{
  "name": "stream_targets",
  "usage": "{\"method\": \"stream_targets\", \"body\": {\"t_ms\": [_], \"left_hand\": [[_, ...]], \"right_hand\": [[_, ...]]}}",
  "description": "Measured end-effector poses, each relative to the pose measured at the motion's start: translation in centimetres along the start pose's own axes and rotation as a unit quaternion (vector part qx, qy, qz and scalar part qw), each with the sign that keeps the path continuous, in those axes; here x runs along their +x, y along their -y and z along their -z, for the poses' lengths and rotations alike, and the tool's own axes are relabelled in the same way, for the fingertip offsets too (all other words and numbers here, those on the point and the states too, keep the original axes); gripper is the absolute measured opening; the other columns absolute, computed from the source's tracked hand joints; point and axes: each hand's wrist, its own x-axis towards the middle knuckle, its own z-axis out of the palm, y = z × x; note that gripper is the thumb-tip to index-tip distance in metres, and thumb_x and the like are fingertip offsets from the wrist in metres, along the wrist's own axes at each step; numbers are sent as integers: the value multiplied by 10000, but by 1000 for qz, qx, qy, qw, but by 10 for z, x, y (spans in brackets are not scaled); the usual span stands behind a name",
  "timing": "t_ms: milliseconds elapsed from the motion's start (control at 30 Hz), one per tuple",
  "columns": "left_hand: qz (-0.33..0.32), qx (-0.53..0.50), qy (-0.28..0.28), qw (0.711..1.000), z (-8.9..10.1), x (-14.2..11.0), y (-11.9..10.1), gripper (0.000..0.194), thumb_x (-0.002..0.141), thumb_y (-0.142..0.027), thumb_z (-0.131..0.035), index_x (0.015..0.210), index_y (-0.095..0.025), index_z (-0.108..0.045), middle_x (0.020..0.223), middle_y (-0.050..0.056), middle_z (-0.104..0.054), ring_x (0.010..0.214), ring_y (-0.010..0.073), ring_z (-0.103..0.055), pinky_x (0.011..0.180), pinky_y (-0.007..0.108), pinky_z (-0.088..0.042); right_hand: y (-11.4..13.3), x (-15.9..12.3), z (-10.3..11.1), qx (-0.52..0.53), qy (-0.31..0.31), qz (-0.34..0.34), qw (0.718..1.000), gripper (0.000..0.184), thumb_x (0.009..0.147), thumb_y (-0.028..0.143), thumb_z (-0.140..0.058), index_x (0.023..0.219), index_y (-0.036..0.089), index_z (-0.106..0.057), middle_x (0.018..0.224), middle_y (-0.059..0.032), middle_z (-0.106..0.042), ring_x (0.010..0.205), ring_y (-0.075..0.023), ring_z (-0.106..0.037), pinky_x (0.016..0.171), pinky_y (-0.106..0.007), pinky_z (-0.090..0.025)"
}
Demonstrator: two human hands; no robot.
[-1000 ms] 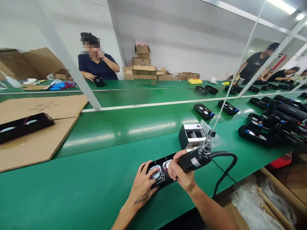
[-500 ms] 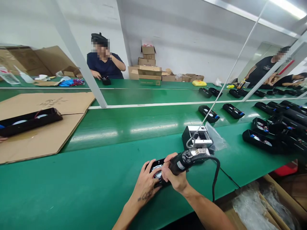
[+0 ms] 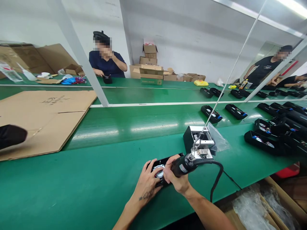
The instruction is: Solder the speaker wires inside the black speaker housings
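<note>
My right hand [image 3: 177, 176] is wrapped round a black electric screwdriver [image 3: 181, 167], which is tilted and hangs from a cord with a hook at its rear. Beneath it lies a black speaker panel [image 3: 163, 159] with a round silver speaker [image 3: 158, 171] set in it. My left hand [image 3: 148, 179] grips the panel's left end, fingers over the far edge and thumb at the near side. The screwdriver's tip is hidden behind my right hand. Just beyond stands a black and silver screw feeder [image 3: 198, 140].
Several black speaker housings [image 3: 261, 142] crowd the right side. Flat cardboard [image 3: 59, 127] covers the left, where a black housing [image 3: 11, 135] shows at the edge. A co-worker [image 3: 106, 62] sits opposite. An open carton with plastic bags [image 3: 249, 204] stands lower right.
The black housing over the cardboard has moved left, partly out of view. The screwdriver and my right hand have shifted slightly right and down. My left hand stays on the panel.
</note>
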Motion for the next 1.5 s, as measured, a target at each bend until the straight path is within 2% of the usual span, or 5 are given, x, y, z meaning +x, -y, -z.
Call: {"method": "stream_targets", "body": {"t_ms": [367,533,700,1100,1500], "left_hand": [[-17,5,-76,997,36,-2,-9,152,919,-378,-840,969,-241,-797,1415,84,-724,1531,433,-486,1212,743,-464],[51,-125,-180,974,57,4,-39,269,996,-401,-759,1234,-277,-783,1182,64,-826,1143,255,-789,1019,415,-674],[213,-314,-150,913,56,10,-60,259,959,-543,-768,897,-315,-872,862,0,-850,755,177,-818,737,213,-673],[384,-432,-116,807,42,9,-64,478,704,-724,-886,799,-255,-885,894,98,-846,870,275,-812,805,328,-684],[340,-356,-169,854,43,6,-71,433,794,-704,-839,782,-273,-878,819,67,-843,770,243,-823,762,291,-695]], "right_hand": [[55,19,21,165,-122,57,977,48,1013,229,-667,1030,272,-654,567,115,-399,413,-64,-326,477,-169,-418],[60,16,22,201,-134,52,969,91,1007,213,-632,1033,286,-678,565,111,-356,413,-74,-235,465,-171,-387],[65,13,20,219,-137,54,964,82,995,220,-631,1031,287,-662,560,113,-335,413,-83,-181,449,-182,-357],[76,9,21,182,-197,54,962,162,915,341,-720,974,295,-577,517,133,-264,376,-96,-149,395,-230,-254],[75,3,18,182,-160,70,968,99,979,317,-655,1009,299,-563,525,127,-295,374,-94,-180,401,-222,-283]]}}
